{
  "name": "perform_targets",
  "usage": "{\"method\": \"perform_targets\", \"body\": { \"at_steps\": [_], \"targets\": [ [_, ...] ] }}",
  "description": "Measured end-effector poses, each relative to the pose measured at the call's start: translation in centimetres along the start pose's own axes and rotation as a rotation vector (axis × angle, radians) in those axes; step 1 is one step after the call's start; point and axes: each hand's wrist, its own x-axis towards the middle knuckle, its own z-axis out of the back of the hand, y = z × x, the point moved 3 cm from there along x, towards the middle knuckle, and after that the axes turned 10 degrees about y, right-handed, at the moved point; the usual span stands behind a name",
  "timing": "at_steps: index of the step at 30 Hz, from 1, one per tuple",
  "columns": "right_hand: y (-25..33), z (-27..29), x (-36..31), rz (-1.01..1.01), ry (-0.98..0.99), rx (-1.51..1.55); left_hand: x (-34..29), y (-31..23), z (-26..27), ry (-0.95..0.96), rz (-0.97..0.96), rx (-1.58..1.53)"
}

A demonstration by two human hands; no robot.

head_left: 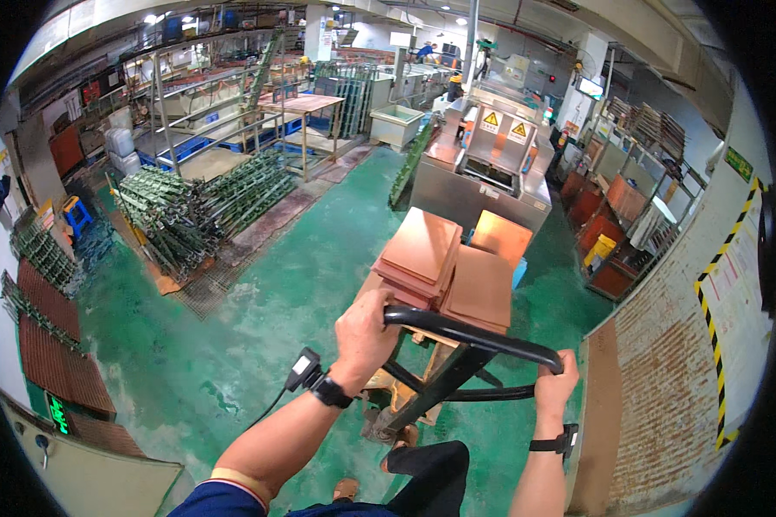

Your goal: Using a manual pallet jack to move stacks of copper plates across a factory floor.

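Both hands grip the black pallet-truck handle [470,334]: left hand [364,332], right hand [555,384]. Copper-coloured sheet stacks [444,263] lie ahead on the green floor [259,319].

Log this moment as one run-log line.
left hand: gripping pallet jack handle | right hand: gripping handle | load: stacked copper sheets | floor: green

Head camera looks steeply down, forward, near the green floor [319,284].

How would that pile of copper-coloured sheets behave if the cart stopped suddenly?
The copper-coloured sheets look stiff and probably heavy, so they likely stay flat. The stacks sit skewed and unstrapped, so top sheets might slide. Both the left hand and right hand grip the black handle.
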Motion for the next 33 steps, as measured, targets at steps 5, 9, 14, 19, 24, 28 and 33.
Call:
{"method": "perform_targets", "body": {
  "at_steps": [5, 9, 14, 19, 24, 28, 33],
  "targets": [
    [-2.6, 3.5, -5.1, -0.058, 0.009, 0.015, -4.3, -2.4, 2.1, 0.005, -0.09, -0.02],
    [-0.1, 5.5, -9.5, -0.075, 0.036, 0.06, -8.3, -3.1, 5.1, -0.013, -0.094, -0.02],
    [2.8, 7.9, -14.0, 0.092, 0.037, -0.032, -12.4, -4.9, 7.9, 0.063, -0.097, -0.023],
    [3.9, 10.9, -20.8, 0.162, 0.113, 0.045, -19.5, -6.3, 11.7, 0.151, -0.098, -0.035],
    [5.2, 12.8, -26.0, 0.275, 0.146, 0.111, -25.7, -7.0, 13.6, 0.143, -0.124, 0.005],
    [4.5, 15.2, -29.6, 0.313, 0.21, 0.145, -30.9, -9.3, 15.1, 0.101, -0.111, 0.036],
    [2.9, 18.6, -33.8, 0.35, 0.308, 0.211, -37.5, -12.0, 15.3, 0.036, -0.095, 0.083]
  ]
}}
